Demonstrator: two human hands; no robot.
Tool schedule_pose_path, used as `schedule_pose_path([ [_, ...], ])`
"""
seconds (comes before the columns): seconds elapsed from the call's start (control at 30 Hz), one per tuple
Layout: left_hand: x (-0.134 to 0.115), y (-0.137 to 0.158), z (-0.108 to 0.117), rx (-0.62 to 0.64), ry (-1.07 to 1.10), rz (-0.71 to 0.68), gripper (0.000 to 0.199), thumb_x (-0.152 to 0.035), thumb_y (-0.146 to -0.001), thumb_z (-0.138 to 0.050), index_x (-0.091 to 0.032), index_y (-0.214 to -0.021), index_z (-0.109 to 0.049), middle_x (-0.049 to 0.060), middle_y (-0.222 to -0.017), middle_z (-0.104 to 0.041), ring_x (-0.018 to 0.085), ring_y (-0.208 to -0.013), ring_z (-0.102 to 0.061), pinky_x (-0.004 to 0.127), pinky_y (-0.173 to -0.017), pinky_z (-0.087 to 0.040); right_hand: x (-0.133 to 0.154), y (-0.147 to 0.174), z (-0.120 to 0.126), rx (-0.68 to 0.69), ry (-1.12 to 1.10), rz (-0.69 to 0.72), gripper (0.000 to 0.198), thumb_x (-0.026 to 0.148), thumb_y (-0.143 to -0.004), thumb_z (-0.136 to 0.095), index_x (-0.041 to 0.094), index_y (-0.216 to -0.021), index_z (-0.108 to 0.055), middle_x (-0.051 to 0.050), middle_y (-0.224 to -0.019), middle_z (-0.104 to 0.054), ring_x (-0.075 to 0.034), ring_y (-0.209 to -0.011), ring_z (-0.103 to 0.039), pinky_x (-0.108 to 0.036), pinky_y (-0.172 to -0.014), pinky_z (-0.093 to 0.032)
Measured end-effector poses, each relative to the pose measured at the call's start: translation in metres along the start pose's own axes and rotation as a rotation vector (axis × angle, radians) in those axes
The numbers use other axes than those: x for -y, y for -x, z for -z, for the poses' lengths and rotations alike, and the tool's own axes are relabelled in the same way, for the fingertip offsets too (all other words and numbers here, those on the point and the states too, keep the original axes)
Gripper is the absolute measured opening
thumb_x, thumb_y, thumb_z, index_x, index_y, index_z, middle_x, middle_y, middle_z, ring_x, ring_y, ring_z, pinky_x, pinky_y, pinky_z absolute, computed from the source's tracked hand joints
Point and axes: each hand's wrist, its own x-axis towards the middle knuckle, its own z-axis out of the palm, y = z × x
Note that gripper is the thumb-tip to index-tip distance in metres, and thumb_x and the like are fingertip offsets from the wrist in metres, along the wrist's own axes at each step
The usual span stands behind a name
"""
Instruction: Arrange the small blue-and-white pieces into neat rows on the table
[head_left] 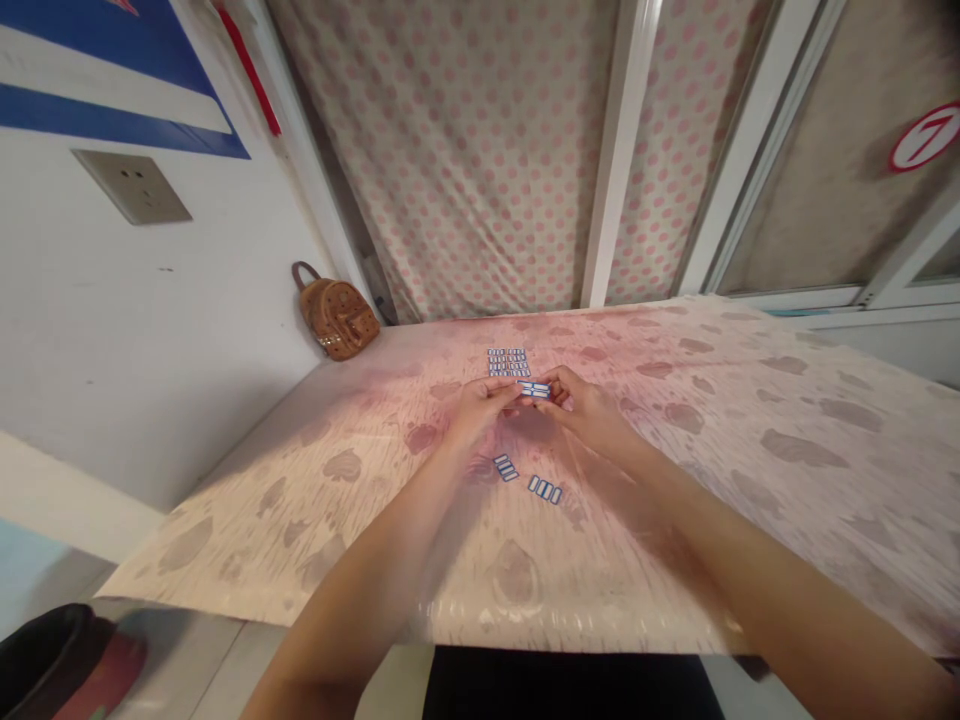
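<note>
Between both hands, above the middle of the table, is a small piece of blue-bordered white labels (534, 389). My left hand (487, 397) pinches its left end, and the fingers of my right hand (574, 397) are closed on its right end. Just beyond my hands, a larger block of the same labels in rows (508, 362) lies flat. Nearer to me are two small strips, a tilted left strip (506, 467) and a right strip (544, 489), lying apart from each other. Print on the labels is too small to read.
A patterned plastic cloth covers the table (517, 575). At its far left corner a small brown backpack (339, 315) leans by the wall. A polka-dot curtain (480, 150) hangs behind the far edge. On the floor at lower left stands a dark-rimmed bin (71, 665).
</note>
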Motion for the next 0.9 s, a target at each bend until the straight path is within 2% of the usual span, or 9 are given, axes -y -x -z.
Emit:
schedule_pose_path([
  [0.1,0.0,0.0,0.0,0.0,0.006,0.003,0.031,-0.037,-0.07,-0.081,-0.014,-0.088,-0.073,0.008,-0.083,-0.076,0.018,-0.078,-0.071,0.025,-0.067,-0.048,0.004,0.0,0.001,-0.004,0.081,0.02,0.014,0.027,-0.081,-0.057,0.023,-0.094,-0.059,0.0,-0.077,-0.064,-0.016,-0.07,-0.058,-0.028,-0.067,-0.043],
  [0.23,0.001,0.0,0.0,0.001,0.016,0.004,0.03,-0.037,-0.069,-0.081,-0.014,-0.087,-0.073,0.008,-0.081,-0.075,0.017,-0.077,-0.07,0.024,-0.066,-0.047,0.002,-0.001,0.0,-0.025,0.079,0.036,0.011,0.027,-0.083,-0.054,0.022,-0.092,-0.059,0.0,-0.077,-0.064,-0.016,-0.07,-0.059,-0.029,-0.068,-0.042],
  [0.5,0.003,-0.001,0.001,0.033,-0.038,0.012,0.029,-0.036,-0.074,-0.078,-0.014,-0.093,-0.073,0.009,-0.086,-0.075,0.016,-0.08,-0.07,0.024,-0.068,-0.048,-0.009,-0.001,-0.005,0.002,-0.178,-0.018,0.012,0.033,-0.087,-0.053,0.021,-0.085,-0.056,0.0,-0.072,-0.063,-0.015,-0.067,-0.059,-0.029,-0.065,-0.045],
  [0.63,0.002,-0.002,0.002,-0.011,-0.083,0.017,0.023,-0.032,-0.077,-0.076,-0.012,-0.088,-0.072,0.011,-0.09,-0.075,0.017,-0.08,-0.071,0.027,-0.071,-0.051,-0.015,-0.003,-0.004,0.01,-0.198,-0.071,0.013,0.034,-0.085,-0.056,0.021,-0.085,-0.056,-0.001,-0.071,-0.064,-0.015,-0.065,-0.059,-0.03,-0.064,-0.046],
  [0.73,0.0,-0.004,0.007,-0.128,-0.148,-0.02,0.017,-0.028,-0.081,-0.072,-0.012,-0.084,-0.072,0.011,-0.088,-0.075,0.018,-0.078,-0.071,0.028,-0.073,-0.052,-0.01,0.0,0.001,0.163,-0.051,-0.127,0.011,0.032,-0.079,-0.06,0.022,-0.077,-0.057,-0.001,-0.067,-0.063,-0.016,-0.061,-0.057,-0.029,-0.059,-0.044],
  [0.83,-0.004,-0.007,0.017,-0.257,-0.197,-0.041,0.014,-0.025,-0.083,-0.069,-0.012,-0.084,-0.072,0.01,-0.085,-0.076,0.017,-0.076,-0.071,0.025,-0.067,-0.051,0.009,0.008,0.003,0.457,0.179,-0.044,0.005,0.021,-0.071,-0.063,0.023,-0.067,-0.061,-0.001,-0.067,-0.065,-0.016,-0.061,-0.055,-0.028,-0.056,-0.039],
  [0.9,-0.007,-0.008,0.024,-0.305,-0.209,-0.05,0.013,-0.024,-0.084,-0.067,-0.012,-0.085,-0.071,0.01,-0.084,-0.076,0.017,-0.076,-0.072,0.022,-0.063,-0.049,0.024,0.013,0.0,0.593,0.227,0.005,0.007,0.017,-0.071,-0.062,0.024,-0.069,-0.063,-0.001,-0.068,-0.065,-0.015,-0.06,-0.053,-0.028,-0.055,-0.037],
])
